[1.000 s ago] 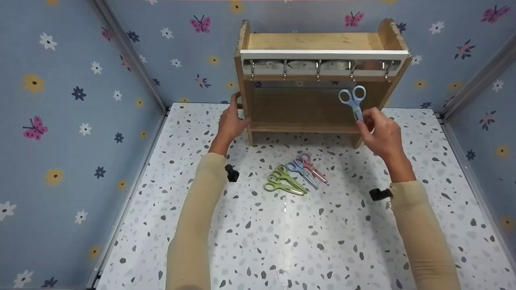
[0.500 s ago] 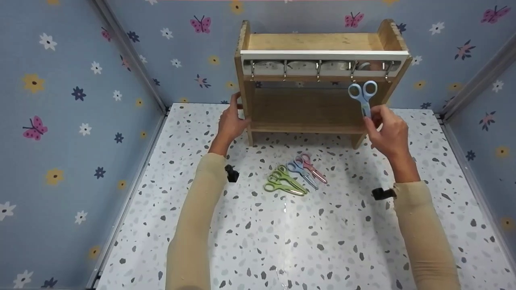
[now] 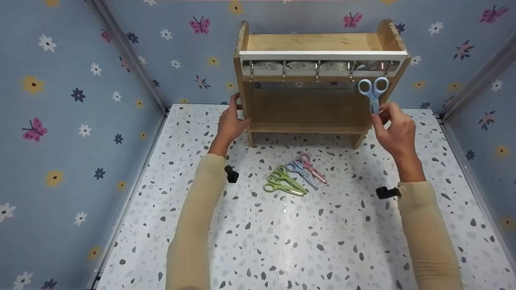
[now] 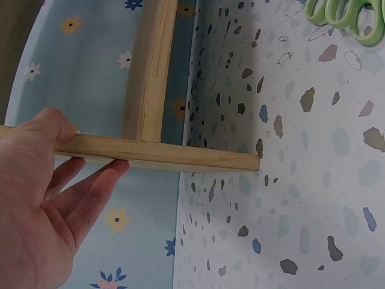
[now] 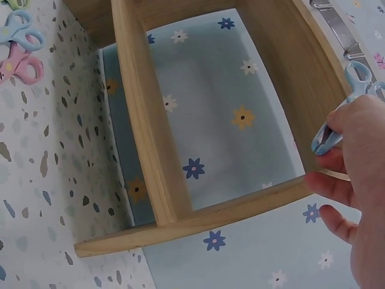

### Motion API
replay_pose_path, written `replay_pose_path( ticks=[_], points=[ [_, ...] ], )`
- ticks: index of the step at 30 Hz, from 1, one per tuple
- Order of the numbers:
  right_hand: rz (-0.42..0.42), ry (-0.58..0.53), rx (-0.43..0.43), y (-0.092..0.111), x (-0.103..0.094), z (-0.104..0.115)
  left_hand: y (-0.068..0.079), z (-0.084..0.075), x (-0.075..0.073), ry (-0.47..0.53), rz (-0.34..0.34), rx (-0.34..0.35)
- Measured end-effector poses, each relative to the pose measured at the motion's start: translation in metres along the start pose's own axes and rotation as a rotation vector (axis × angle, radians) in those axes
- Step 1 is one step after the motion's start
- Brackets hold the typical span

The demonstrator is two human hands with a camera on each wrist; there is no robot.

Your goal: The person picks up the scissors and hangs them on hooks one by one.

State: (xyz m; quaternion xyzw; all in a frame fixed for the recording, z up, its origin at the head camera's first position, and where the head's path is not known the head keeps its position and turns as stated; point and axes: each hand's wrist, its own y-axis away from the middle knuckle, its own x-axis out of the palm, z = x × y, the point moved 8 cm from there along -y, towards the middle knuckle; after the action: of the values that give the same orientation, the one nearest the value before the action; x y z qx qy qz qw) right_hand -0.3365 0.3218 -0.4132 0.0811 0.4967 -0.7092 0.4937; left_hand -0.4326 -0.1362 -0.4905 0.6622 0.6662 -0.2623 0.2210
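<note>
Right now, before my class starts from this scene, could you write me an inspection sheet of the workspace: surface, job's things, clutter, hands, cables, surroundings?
Surface: white speckled tabletop.
Job's things: wooden shelf with a hook rail; held blue scissors, rings up, near the rightmost hook, contact unclear; on the tabletop, two green scissors, one blue pair, one pink pair.
Clutter: nothing seen.
Hands: left hand grips the shelf's left side; right hand pinches the held scissors.
Cables: nothing seen.
Surroundings: flower-and-butterfly walls, metal corner strips.

both arms (image 3: 197,209): outstretched | left fingers (image 4: 96,195): gripping | right fingers (image 5: 332,188): pinching
</note>
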Motion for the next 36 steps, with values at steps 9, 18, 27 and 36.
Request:
replay_pose_path(
  ticks=[9, 18, 27, 36],
  points=[
    [-0.051, -0.026, 0.001, -0.001, -0.003, -0.005, -0.001, 0.001, 0.001, 0.012, 0.009, -0.008],
    [-0.033, -0.049, 0.041, -0.003, 0.003, -0.012, 0.0, 0.0, 0.0, 0.014, 0.006, 0.004],
    [-0.064, -0.056, -0.005, -0.003, 0.007, -0.018, 0.003, -0.002, -0.001, 0.005, -0.019, 0.04],
    [-0.029, -0.068, 0.037, -0.004, 0.017, -0.026, 0.001, 0.0, -0.001, 0.018, -0.008, 0.02]
  ],
)
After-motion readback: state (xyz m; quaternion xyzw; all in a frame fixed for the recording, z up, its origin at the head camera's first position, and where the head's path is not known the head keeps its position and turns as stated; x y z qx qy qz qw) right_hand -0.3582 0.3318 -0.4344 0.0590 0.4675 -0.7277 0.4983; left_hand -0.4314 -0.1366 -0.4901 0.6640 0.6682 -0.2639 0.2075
